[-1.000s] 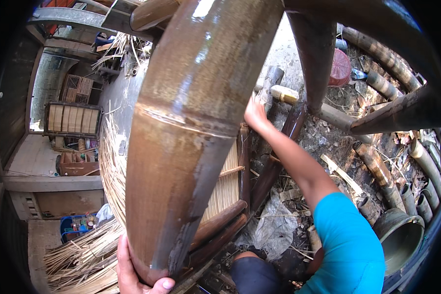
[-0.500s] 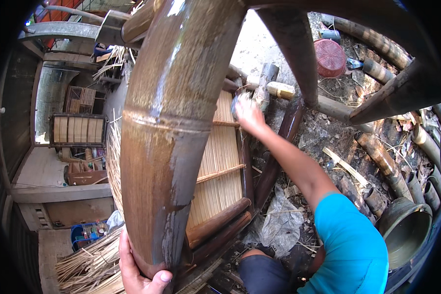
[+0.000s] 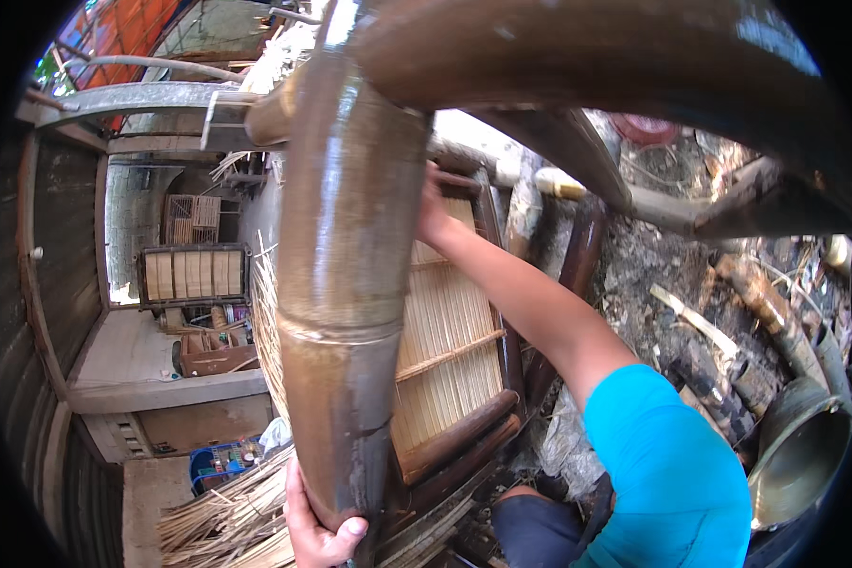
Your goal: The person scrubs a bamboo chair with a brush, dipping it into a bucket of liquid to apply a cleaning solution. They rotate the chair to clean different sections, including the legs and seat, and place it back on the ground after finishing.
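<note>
A thick, glossy brown bamboo pole [image 3: 336, 275] stands large in front of me, with a ringed joint midway down. My left hand [image 3: 318, 532] is closed round its lower end, the thumb on the near side. My right hand [image 3: 432, 210] reaches in behind the upper part of the pole, which hides its fingers and anything in them. Below my right forearm is a panel of pale bamboo slats [image 3: 450, 364] in a dark bamboo frame. A broad, shiny bamboo crosspiece [image 3: 577, 57] joins the pole at the top.
Split bamboo strips [image 3: 227, 511] lie at the lower left beside a blue basket [image 3: 222, 464]. Cut bamboo pieces [image 3: 772, 308] litter the ground on the right, near a grey bucket [image 3: 800, 454]. A second slatted panel [image 3: 194, 275] stands at the far left.
My right hand, earlier visible with something bluish beside the panel, has gone behind the pole. My left hand keeps its grip. The pole and surroundings sit further right and lower in view.
</note>
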`<move>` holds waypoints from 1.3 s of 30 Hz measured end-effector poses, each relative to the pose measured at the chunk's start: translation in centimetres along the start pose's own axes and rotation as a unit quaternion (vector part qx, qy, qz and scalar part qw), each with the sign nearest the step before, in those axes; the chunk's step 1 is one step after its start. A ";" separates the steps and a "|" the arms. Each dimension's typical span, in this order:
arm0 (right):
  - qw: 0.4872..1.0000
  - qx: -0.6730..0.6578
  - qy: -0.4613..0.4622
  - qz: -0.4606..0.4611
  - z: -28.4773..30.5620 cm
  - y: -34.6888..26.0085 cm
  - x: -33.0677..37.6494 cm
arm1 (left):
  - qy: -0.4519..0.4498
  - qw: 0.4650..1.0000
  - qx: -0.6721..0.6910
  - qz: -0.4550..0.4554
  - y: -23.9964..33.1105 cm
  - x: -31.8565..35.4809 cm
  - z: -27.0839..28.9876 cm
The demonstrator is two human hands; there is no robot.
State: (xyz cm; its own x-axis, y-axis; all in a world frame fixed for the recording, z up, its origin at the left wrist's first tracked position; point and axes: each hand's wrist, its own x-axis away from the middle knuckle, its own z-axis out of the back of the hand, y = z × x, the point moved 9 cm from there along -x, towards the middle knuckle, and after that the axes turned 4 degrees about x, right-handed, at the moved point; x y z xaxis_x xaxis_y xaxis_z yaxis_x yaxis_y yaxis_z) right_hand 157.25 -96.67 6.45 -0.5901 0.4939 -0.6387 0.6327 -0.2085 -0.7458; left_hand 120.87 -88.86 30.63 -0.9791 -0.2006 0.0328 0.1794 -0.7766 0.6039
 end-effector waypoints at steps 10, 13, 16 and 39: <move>0.971 0.067 -0.082 -0.213 1.3 3.5 -2.8 | -0.066 0.976 -0.175 -0.114 2.4 -0.3 1.1; 0.970 0.059 -0.101 -0.211 0.7 1.7 -5.5 | -0.062 0.972 -0.184 -0.132 3.6 -0.5 1.1; 0.970 0.057 -0.106 -0.212 0.1 -0.4 -7.4 | -0.064 0.973 -0.179 -0.134 4.3 -1.0 0.6; 0.970 -0.203 -0.135 0.007 8.7 -19.9 9.5 | -0.025 0.994 -0.081 -0.069 1.3 -0.3 0.5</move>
State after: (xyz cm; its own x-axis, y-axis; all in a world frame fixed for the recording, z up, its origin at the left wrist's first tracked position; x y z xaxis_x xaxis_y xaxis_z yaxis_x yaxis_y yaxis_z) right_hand 134.73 -95.18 13.62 -0.6554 0.2429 -0.7152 0.7543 0.1627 -0.6360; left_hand 121.30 -89.51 31.85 -0.9983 -0.0588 -0.0001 0.0518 -0.8811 0.4701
